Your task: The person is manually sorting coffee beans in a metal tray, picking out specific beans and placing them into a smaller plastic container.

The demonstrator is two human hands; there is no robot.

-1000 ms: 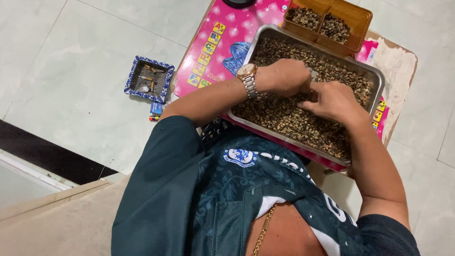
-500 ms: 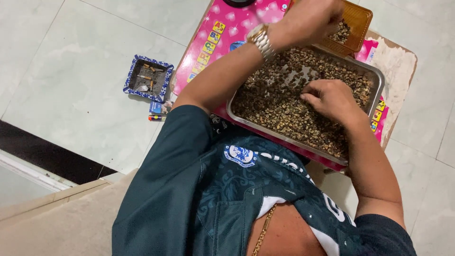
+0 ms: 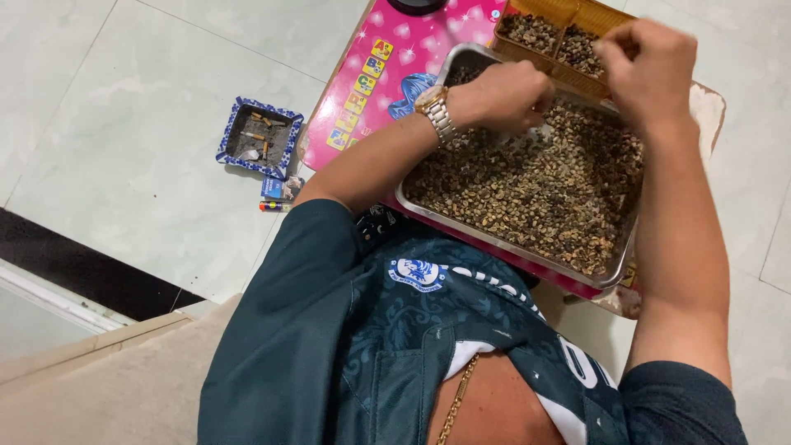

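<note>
Right hand: While it was raised over the amber plastic two-compartment basket, the right hand was seen curled shut; contents could not be told.
Left hand: the left hand was pressed, fingers bunched, into small brown-green beans.
Beans: heaped in a rectangular steel tray, below and nearer the left hand.
Axis: the tray's length was laid diagonally.

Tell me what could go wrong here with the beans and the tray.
The steel tray heaped with brownish beans overhangs the pink board toward the person, so pressure there might tip it. The right hand passes above the amber plastic basket, so beans could drop to the tiled floor.
</note>
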